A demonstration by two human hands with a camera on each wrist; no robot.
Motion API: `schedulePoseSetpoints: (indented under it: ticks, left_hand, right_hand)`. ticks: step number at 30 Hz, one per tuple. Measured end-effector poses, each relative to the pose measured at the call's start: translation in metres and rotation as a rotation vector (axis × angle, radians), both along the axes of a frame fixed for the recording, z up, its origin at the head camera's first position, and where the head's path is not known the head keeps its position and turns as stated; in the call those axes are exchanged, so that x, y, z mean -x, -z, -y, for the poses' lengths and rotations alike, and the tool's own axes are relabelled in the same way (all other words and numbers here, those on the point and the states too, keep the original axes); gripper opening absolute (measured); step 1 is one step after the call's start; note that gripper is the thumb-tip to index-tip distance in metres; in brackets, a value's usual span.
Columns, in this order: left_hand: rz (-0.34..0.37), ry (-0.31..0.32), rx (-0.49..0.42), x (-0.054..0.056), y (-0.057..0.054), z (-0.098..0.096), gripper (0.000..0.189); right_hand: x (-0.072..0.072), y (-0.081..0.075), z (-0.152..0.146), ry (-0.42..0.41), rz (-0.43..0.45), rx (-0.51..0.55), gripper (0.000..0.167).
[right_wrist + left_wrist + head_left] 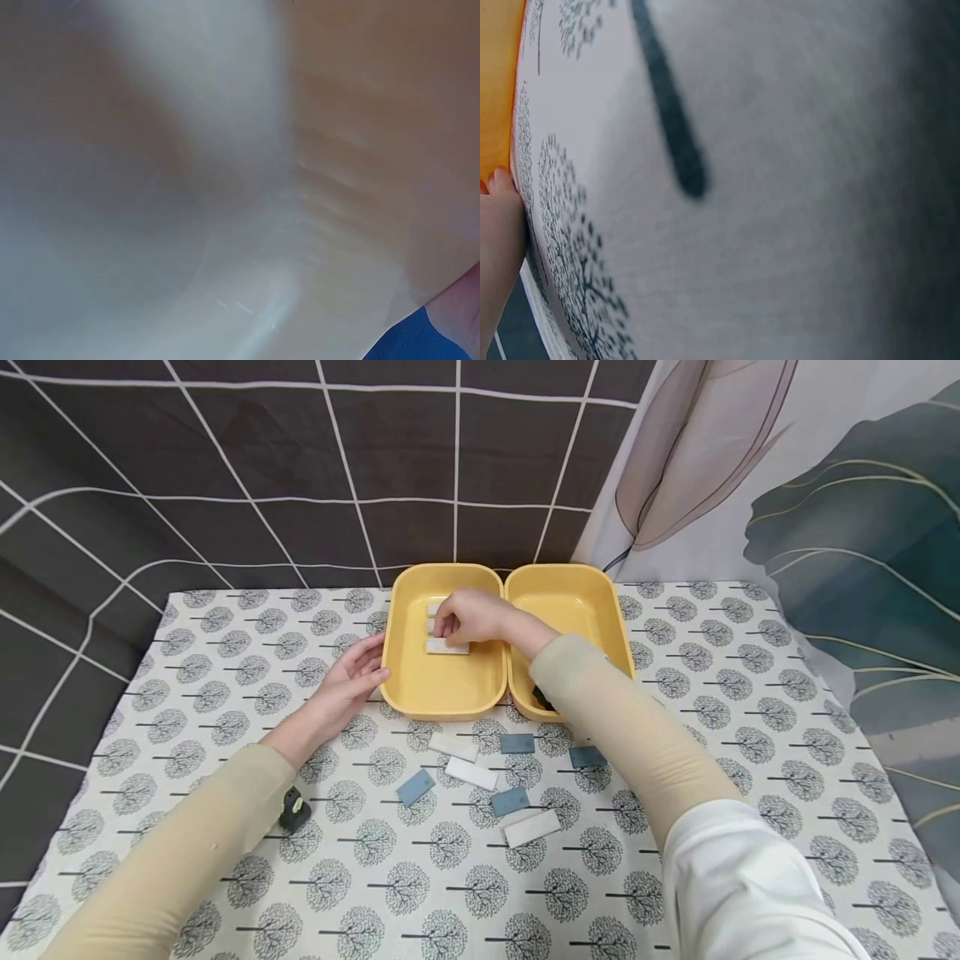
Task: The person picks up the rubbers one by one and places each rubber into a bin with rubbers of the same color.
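Note:
My right hand (474,615) reaches into the left yellow tub (442,697), its fingers curled down at a flat white block (447,647) that they seem to pinch. Further white pieces in a column behind that block are partly covered by the hand. Against the tub's left side rests my left hand (347,687), thumb near the rim and fingers extended along the outer wall. In the left wrist view, part of the left hand (499,240) touches the tub's orange-looking wall (496,82). The right wrist view is blurred and does not show the grip.
A second yellow tub (566,578) adjoins on the right, with a dark object (542,698) inside, partly behind the sleeve. Several white blocks (471,773) and blue-grey blocks (416,787) lie scattered on the tree-print cloth (360,893) in front. A dark gridded backdrop (300,460) hangs behind.

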State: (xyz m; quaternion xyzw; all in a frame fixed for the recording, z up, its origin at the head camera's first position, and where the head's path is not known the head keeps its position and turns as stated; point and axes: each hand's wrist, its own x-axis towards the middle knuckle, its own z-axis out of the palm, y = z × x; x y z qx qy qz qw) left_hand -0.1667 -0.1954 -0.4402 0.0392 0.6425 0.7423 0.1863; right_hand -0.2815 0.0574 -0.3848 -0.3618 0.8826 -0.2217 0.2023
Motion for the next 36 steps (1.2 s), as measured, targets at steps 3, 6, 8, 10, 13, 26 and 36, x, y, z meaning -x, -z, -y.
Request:
schedulePoseSetpoints:
  ticks: [3, 6, 8, 10, 13, 26, 36]
  left_hand:
    - [0.001, 0.001, 0.001, 0.0, -0.0002, -0.0001, 0.072]
    - [0.002, 0.001, -0.003, 0.0001, -0.0005, -0.0001, 0.072]
    - [0.002, 0.001, -0.007, -0.0001, -0.0005, 0.0, 0.072]
    - [0.002, 0.001, -0.009, -0.0001, -0.0006, 0.0, 0.072]
    - [0.004, -0.001, -0.008, -0.0004, -0.0009, 0.0, 0.072]
    - [0.003, -0.006, 0.004, -0.0005, -0.0009, -0.0003, 0.072]
    - [0.0, -0.008, -0.014, -0.0004, -0.0004, -0.0009, 0.071]
  right_hand:
    - [-0.0004, 0.0, 0.0001, 0.001, -0.001, 0.005, 0.016]
    - [-0.0007, 0.0003, -0.0001, 0.004, 0.0, 0.007, 0.016]
    - [-0.0008, 0.0008, -0.0004, 0.007, 0.001, 0.005, 0.016]
    - [-0.0009, 0.0012, -0.0006, 0.01, -0.001, 0.001, 0.016]
    - [-0.0008, 0.0016, -0.0006, 0.009, -0.011, -0.001, 0.016]
    - [-0.0006, 0.0023, -0.0007, -0.002, -0.033, 0.001, 0.018]
    - [-0.0012, 0.0024, -0.0005, -0.003, -0.034, 0.012, 0.019]
